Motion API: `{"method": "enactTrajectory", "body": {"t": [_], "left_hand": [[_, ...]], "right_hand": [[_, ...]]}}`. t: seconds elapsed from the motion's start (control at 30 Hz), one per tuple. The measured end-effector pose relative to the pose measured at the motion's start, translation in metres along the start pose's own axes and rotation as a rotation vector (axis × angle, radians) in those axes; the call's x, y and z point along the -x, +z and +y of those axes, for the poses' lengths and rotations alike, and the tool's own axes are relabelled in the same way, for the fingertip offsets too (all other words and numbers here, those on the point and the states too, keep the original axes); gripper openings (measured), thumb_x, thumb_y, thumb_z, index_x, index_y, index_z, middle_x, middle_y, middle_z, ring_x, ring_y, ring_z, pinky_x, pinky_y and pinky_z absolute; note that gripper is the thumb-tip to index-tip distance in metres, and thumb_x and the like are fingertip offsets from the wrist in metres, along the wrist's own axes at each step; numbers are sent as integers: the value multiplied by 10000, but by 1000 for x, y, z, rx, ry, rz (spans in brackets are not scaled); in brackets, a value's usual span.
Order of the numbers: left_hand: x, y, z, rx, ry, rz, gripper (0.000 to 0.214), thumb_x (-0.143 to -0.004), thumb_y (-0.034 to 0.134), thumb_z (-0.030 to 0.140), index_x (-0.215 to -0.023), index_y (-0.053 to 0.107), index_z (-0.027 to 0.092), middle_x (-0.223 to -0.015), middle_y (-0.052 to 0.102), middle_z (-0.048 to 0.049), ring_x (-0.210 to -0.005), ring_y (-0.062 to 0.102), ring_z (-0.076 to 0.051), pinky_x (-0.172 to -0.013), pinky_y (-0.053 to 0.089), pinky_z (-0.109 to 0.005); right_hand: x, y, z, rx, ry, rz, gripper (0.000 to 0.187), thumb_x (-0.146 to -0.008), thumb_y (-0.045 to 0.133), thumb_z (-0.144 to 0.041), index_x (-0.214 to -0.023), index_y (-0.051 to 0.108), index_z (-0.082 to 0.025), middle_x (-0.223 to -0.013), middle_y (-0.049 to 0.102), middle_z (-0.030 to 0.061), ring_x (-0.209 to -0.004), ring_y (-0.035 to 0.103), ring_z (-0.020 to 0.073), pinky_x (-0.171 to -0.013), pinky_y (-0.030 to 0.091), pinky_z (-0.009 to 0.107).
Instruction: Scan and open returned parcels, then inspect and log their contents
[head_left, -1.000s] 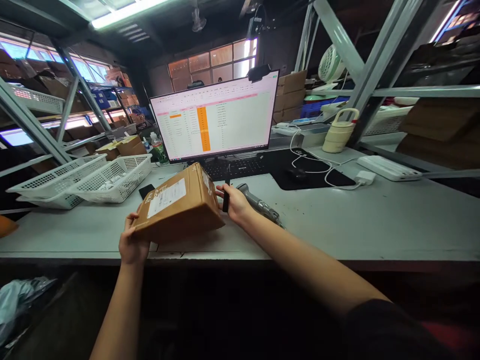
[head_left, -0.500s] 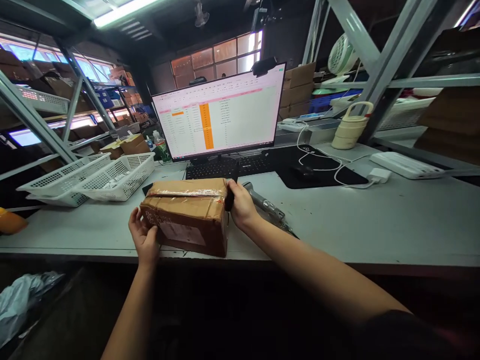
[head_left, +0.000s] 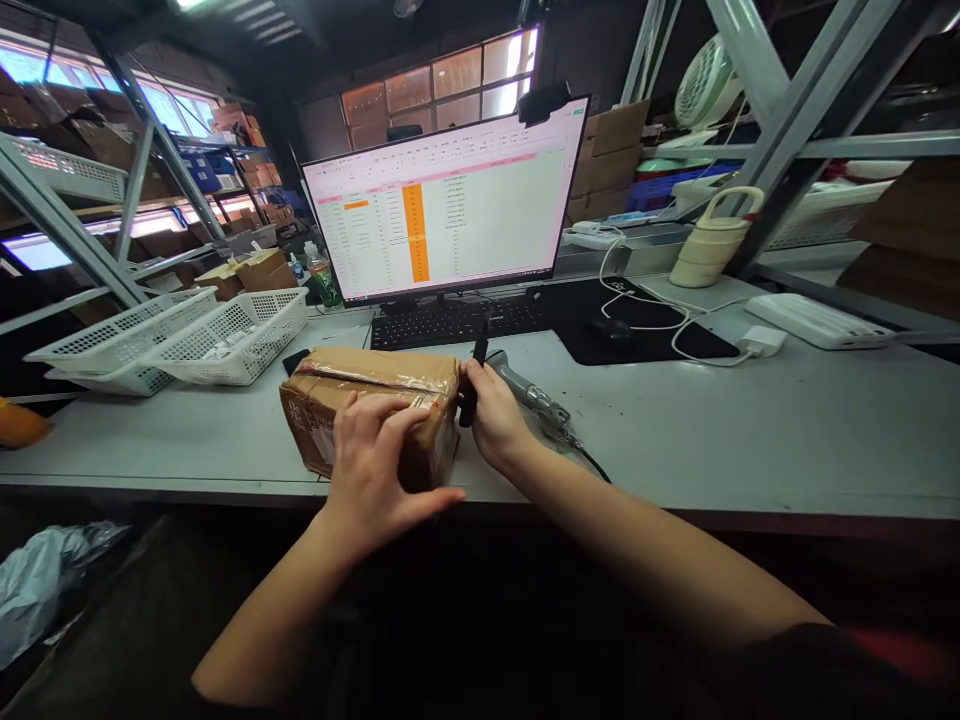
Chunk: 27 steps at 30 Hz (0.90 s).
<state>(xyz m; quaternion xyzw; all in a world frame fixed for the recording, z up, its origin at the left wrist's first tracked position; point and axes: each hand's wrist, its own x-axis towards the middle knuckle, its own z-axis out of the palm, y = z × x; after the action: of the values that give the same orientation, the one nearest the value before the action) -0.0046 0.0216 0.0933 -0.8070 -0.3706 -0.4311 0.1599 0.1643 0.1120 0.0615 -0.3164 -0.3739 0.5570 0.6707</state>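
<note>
A taped brown cardboard box lies near the front edge of the grey table, with clear tape along its top seam. My left hand is in front of it, thumb stretched out and fingers apart, fingertips over the top front edge. Whether they touch the cardboard I cannot tell. At the box's right end, my right hand is closed round a slim black tool held nearly upright; its exact kind is unclear. Just behind that hand lies a grey barcode scanner with a black cable.
Behind the box stand a black keyboard and a monitor showing a spreadsheet. White perforated baskets sit left. To the right are a mouse on a black mat, white cables, a cream cup and a white power strip.
My left hand has left the box's left end and moved right, across its front. More of the black tool now shows in my right hand. The view has tilted slightly down.
</note>
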Motion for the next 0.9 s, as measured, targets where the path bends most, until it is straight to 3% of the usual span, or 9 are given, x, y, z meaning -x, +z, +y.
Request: {"method": "enactTrajectory", "body": {"t": [0.13,0.2,0.3,0.37,0.43,0.5,0.6,0.73,0.9], "left_hand": [[5,8,5,13,-78,56,354,-842,634,255,-1185,555,214,-1156,571,-102,-1135,534,-283,-1069,388,-512],[10,5,1,112,-129,79,342,-828,602,229,-1165,549,212,-1169,588,-98,-1156,542,-281,-1079,394,-508],[16,0,-3,156,-173,101,314,-841,579,240,-1154,568,216,-1183,625,-83,-1175,568,-272,-1153,322,-531],[17,-1,-2,149,-182,108,283,-857,577,261,-1137,600,221,-1181,640,-77,-1187,576,-268,-1168,315,-526],[16,0,-1,146,-186,107,260,-870,584,282,-1119,638,232,-1164,651,-68,-1189,580,-263,-1174,319,-516],[15,0,0,141,-201,103,245,-873,596,290,-1102,672,245,-1143,656,-58,-1178,584,-256,-1182,312,-509],[12,-2,0,151,-232,99,248,-860,612,271,-1093,694,247,-1125,653,-54,-1142,593,-241,-1125,395,-467],[9,-2,-5,151,-154,107,305,-829,624,254,-1125,691,221,-1190,673,-64,-1156,598,-252,-1052,452,-436],[11,9,-11,115,-63,187,291,-872,572,256,-1133,694,213,-1199,704,-62,-1150,619,-250,-1057,446,-445]], "right_hand": [[19,-13,-8,20,3,-78,461,-716,756,-640,-770,594,-212,-833,633,-9,-789,585,139,-725,486,265],[26,-25,-14,84,-43,-119,437,-767,724,-630,-869,628,-216,-909,668,17,-788,616,153,-676,494,274],[42,-46,-20,354,-222,-118,460,-915,579,-595,-1179,645,-224,-871,670,17,-604,556,122,-550,427,266],[57,-57,-21,564,-346,-131,473,-998,455,-551,-1295,631,-228,-816,661,12,-603,556,130,-588,438,283],[73,-62,-21,717,-444,-195,414,-1021,443,-493,-1246,676,-237,-874,696,29,-760,637,167,-707,481,305],[85,-62,-21,832,-514,-244,296,-1003,514,-426,-1111,713,-234,-939,724,38,-852,670,189,-752,497,309],[94,-58,-21,976,-635,-259,169,-979,568,-321,-1045,684,-218,-895,735,30,-752,679,171,-675,511,285],[97,-51,-21,1156,-961,-306,352,-963,519,-108,-1268,648,-230,-1133,744,44,-906,689,172,-800,545,300],[98,-43,-20,1304,-1165,-250,434,-904,549,-20,-1223,716,-261,-1117,751,12,-859,633,167,-775,532,300]]}}
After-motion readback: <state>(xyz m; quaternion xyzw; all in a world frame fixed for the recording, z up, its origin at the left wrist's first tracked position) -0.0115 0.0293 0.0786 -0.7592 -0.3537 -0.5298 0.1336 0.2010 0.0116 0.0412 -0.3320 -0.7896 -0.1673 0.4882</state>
